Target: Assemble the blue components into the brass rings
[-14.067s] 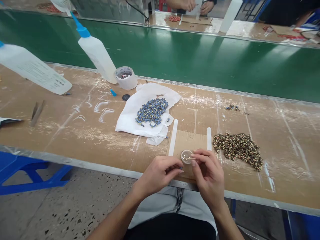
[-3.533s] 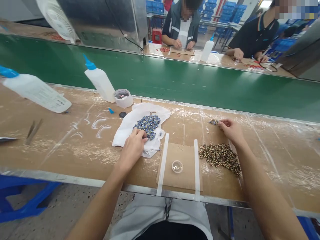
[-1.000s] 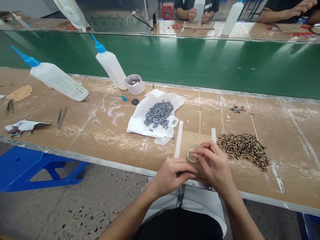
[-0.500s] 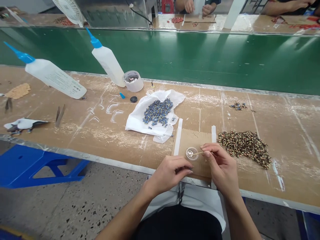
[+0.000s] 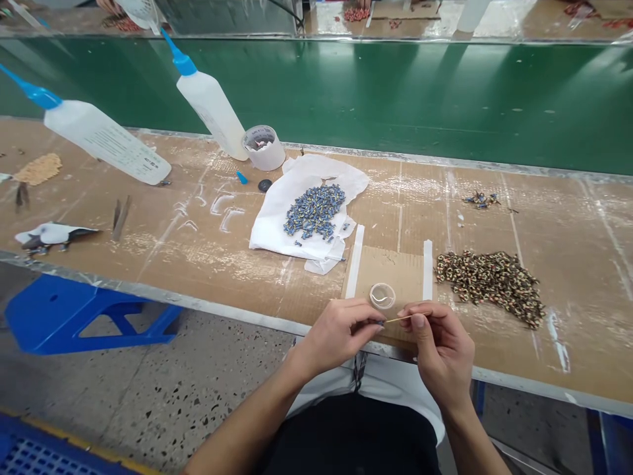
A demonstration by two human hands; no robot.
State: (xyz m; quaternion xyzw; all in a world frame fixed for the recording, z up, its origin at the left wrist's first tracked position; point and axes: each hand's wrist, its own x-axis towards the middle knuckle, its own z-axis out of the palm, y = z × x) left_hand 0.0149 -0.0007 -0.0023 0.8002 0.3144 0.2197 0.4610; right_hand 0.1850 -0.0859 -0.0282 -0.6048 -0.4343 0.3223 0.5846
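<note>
— So, what do the hands hold?
— The right hand (image 5: 440, 343) pinches a thin stick (image 5: 398, 318). The left hand (image 5: 341, 330) pinches a tiny piece (image 5: 378, 322) at its tip, over the counter (image 5: 198, 257) edge.
— And the cup (image 5: 382, 295)?
— Just beyond the fingers, between two white strips (image 5: 355, 260). The blue pile (image 5: 315, 211) is to the left, the speckled pile (image 5: 487, 277) to the right.

Tiny part (image 5: 380, 322) between left hand (image 5: 341, 333) fingertips: too small to identify. Thin stick (image 5: 398, 318) end hidden inside right hand (image 5: 442, 349).
</note>
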